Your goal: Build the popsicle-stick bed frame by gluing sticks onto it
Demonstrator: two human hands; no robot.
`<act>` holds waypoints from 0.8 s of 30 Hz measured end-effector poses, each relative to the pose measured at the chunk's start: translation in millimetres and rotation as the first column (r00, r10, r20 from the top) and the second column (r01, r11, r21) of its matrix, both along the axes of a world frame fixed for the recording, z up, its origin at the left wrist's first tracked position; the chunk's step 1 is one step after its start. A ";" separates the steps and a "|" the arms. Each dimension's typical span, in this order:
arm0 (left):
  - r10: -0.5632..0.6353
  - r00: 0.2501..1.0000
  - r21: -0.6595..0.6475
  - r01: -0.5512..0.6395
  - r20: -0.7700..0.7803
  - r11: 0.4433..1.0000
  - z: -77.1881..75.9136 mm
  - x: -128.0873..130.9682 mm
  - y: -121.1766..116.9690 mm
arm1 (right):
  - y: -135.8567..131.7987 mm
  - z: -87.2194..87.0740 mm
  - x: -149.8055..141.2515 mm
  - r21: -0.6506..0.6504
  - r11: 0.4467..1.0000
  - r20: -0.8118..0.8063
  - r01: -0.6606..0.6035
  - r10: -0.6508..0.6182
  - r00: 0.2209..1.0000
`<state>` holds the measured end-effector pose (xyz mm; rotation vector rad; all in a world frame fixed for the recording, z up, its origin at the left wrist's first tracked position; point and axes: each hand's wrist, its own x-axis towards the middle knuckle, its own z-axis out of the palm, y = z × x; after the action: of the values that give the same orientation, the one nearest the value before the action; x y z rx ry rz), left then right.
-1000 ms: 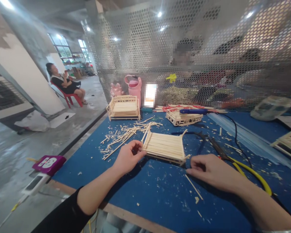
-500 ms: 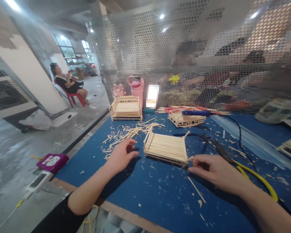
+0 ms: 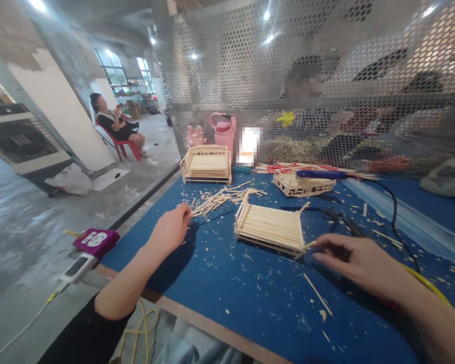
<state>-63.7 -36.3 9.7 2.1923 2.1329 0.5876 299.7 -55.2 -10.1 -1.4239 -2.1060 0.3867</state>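
Observation:
On the blue tabletop, a small bed-like model of thin wooden sticks [image 3: 271,222] stands in the middle, with a slatted top and posts at its corners. My right hand [image 3: 349,258] is beside its near right corner, thumb and fingers apart, a fingertip at or very near the slanting post; contact is hard to tell. My left hand [image 3: 172,225] is at the near left of a loose pile of wooden sticks [image 3: 220,199]. Its fingers are pinched on one end of a thin stick, and a narrow shadow lies below on the table.
Two more stick models stand at the back, one on the left [image 3: 207,164] and one on the right [image 3: 303,186] under a blue-handled corded tool [image 3: 320,175]. Yellow-handled pliers [image 3: 426,283] lie partly behind my right arm. A perforated metal screen [image 3: 220,76] rises behind. A person sits further off.
My left hand has let go of the model's left side, moved left and closed at the stick pile. My right hand stays by the near right corner. The view has shifted.

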 end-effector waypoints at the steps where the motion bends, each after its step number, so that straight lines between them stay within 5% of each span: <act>1: -0.020 0.999 0.072 0.018 0.029 0.997 3.2 -0.7 -7.0 | -2.1 4.9 2.3 0.021 1.000 0.000 0.021 -0.021 1.000; 6: -0.322 0.947 0.479 0.278 0.009 0.832 17.8 13.2 -42.2 | -33.4 37.2 -9.1 0.339 0.937 0.026 0.088 -0.102 0.994; 12: -0.691 0.706 0.438 0.676 -0.153 0.593 16.3 56.6 -52.6 | -67.8 40.3 -33.8 0.299 0.914 0.209 -0.274 0.217 0.953; 18: -0.771 0.623 0.434 0.736 -0.134 0.519 8.8 80.3 -40.9 | -65.4 20.8 -20.5 0.329 0.921 0.143 -0.211 0.172 0.975; 20: -0.724 0.689 0.561 0.605 -0.015 0.564 6.6 78.7 -32.8 | -61.2 15.9 -13.2 0.353 0.923 0.142 -0.156 0.113 0.983; 22: -0.570 0.789 0.635 0.322 0.229 0.702 3.1 74.3 -21.4 | -56.3 12.9 -7.7 0.408 0.909 0.149 -0.087 0.028 0.988; 24: -0.395 0.783 0.554 0.079 0.479 0.829 -1.8 69.9 -9.2 | -51.0 12.4 -5.3 0.463 0.885 0.155 -0.048 -0.027 0.988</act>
<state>6.2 -45.5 7.9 2.0431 1.4406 1.6988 294.4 -106.2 2.3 -1.1832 -2.1380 -0.2318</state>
